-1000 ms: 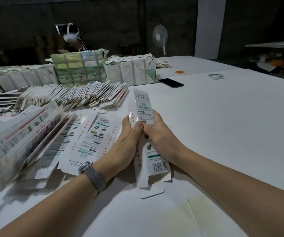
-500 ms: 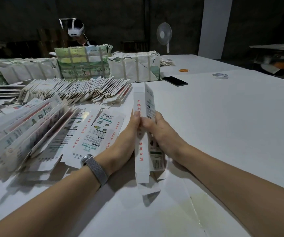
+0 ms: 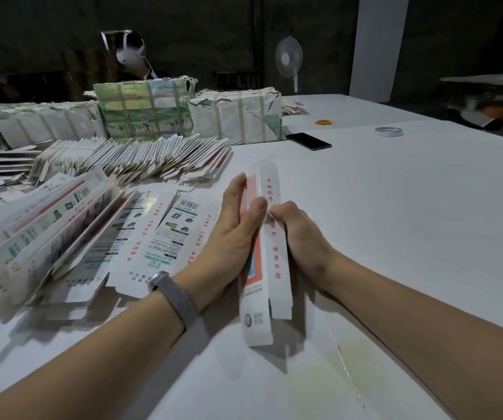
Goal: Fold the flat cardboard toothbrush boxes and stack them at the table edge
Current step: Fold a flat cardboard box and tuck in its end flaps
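Where the two hands meet, I note the toothbrush box (image 3: pixel 266 262) lying lengthwise on the white table (image 3: pixel 395 222), its near flaps open; left hand (image 3: pixel 235 234) lies flat against the box's left side, fingers straight and released, thumb resting across the top panel; right hand (image 3: pixel 300 237) presses the right side, fingers curled under, thumb tip on the top edge; whether it truly grips I cannot tell. Just left of the box I see flat printed blanks (image 3: pixel 165 234) spread on the table; beyond them a fanned row of flat boxes (image 3: pixel 135 159); folded boxes (image 3: pixel 31 231) lean at far left; wrapped bundles (image 3: pixel 238 116) stand behind; a phone (image 3: pixel 308 141) and tape roll (image 3: pixel 388 131) lie well apart, farther back.
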`<state>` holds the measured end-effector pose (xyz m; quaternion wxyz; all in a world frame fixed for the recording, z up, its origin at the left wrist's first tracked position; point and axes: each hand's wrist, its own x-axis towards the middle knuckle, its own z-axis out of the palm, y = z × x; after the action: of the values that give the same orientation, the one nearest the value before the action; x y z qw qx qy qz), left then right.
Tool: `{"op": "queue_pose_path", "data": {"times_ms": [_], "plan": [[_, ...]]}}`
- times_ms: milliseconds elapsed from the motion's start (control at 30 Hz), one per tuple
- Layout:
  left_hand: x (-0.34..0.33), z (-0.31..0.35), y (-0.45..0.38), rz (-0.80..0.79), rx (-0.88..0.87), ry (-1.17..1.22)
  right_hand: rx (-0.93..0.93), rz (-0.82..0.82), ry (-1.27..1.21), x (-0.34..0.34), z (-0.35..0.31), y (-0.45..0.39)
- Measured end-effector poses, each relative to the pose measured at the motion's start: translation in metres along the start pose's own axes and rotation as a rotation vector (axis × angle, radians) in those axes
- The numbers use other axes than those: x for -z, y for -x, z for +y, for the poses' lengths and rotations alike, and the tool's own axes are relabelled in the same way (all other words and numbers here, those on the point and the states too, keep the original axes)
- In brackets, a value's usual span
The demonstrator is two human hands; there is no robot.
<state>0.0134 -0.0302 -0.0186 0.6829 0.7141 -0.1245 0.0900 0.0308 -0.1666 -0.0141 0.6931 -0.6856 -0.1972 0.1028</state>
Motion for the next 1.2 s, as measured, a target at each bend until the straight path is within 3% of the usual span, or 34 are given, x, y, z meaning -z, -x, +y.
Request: {"op": "queue_pose_path", "data": {"times_ms": [267, 467, 600, 933, 1200], "plan": [[-0.002, -0.007, -0.002, 0.002, -0.004, -0.001, 0.140, 0.226, -0.010, -0.001, 0.005, -0.011], [0.001, -0.006, 0.001, -0.007, 0.058, 0.045, 0.077, 0.168, -0.131, 0.005, 0.003, -0.010], [0.003, -0.004, 0.000, -0.008, 0.100, 0.125, 0.024, 0.145, -0.087, 0.008, 0.005, -0.012], [0.008, -0.008, -0.003, 0.063, 0.073, 0.061, 0.019, 0.068, -0.013, 0.005, 0.000, -0.007], [0.006, -0.004, -0.001, 0.011, 0.077, 0.141, 0.022, 0.117, -0.031, 0.002, -0.002, -0.006]]}}
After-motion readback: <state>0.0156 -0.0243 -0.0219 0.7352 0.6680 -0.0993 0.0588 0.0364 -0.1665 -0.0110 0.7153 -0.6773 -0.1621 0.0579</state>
